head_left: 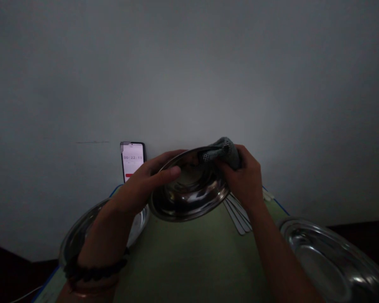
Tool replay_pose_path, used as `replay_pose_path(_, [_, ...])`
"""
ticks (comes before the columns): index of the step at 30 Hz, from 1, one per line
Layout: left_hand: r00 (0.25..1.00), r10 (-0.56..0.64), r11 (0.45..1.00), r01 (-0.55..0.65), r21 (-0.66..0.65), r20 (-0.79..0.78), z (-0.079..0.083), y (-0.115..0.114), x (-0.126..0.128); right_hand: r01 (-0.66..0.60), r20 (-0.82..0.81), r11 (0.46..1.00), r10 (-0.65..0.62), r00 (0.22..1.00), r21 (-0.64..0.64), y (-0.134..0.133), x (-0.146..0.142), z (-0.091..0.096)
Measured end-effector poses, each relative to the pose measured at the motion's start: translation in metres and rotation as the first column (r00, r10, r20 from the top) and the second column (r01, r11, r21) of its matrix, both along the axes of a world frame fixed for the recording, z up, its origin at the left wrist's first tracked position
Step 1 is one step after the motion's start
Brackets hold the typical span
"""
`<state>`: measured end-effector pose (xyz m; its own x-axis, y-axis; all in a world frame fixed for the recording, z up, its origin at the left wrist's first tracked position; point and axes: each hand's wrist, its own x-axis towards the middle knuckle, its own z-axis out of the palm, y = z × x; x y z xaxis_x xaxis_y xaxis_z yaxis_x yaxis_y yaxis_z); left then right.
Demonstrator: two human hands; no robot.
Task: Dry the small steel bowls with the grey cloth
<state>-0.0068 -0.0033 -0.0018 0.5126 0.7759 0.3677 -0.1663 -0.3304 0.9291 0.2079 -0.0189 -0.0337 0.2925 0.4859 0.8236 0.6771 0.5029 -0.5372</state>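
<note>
In the head view, the relation that matters is cloth to rim: the grey-green cloth [232,155] is folded over the upper right rim of a metal bowl [192,206], which is held tilted above the middle of the table [183,261], clear of its surface. The bowl's visible oval runs slantwise, from low on the left to high on the right.

The right hand [248,172] is the nearer to that stretch of rim, pinching the cloth against it. The left hand [142,181] grips the opposite side, thumb over the rim onto the inner wall, its other fingers mostly hidden behind.

That thumb covers part of the left inside wall. Slim flat metal pieces [238,219] lie below the right hand, toward the table's far right corner, with small pale pieces [268,195] beside that corner. One basin [71,240] sits at the left edge, partly under the left forearm; another basin [328,233] is at the right edge. A phone [133,158] stands upright by the far left corner, its foot hidden.
</note>
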Motion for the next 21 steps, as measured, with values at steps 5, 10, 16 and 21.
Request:
replay_pose_path(5, [0.996,0.037,0.994,-0.029,-0.106,0.08,0.004,-0.005,0.01,0.032,-0.032,0.999,-0.032,0.999,0.013,0.002,-0.004,-0.001])
replay_pose_path(10, [0.996,0.015,0.987,-0.002,-0.158,0.084,0.004,-0.005,0.01,0.07,0.007,0.997,-0.07,0.998,-0.015,0.003,-0.006,-0.004])
replay_pose_path(16, [0.998,0.004,0.978,0.009,-0.207,0.062,0.0,0.0,0.007,0.028,0.01,0.995,-0.027,1.0,-0.095,0.008,-0.007,-0.008])
replay_pose_path(21, [0.999,-0.001,0.968,0.013,-0.252,0.047,-0.002,0.006,0.007,0.018,0.022,0.988,-0.015,1.0,-0.154,0.011,-0.007,-0.01])
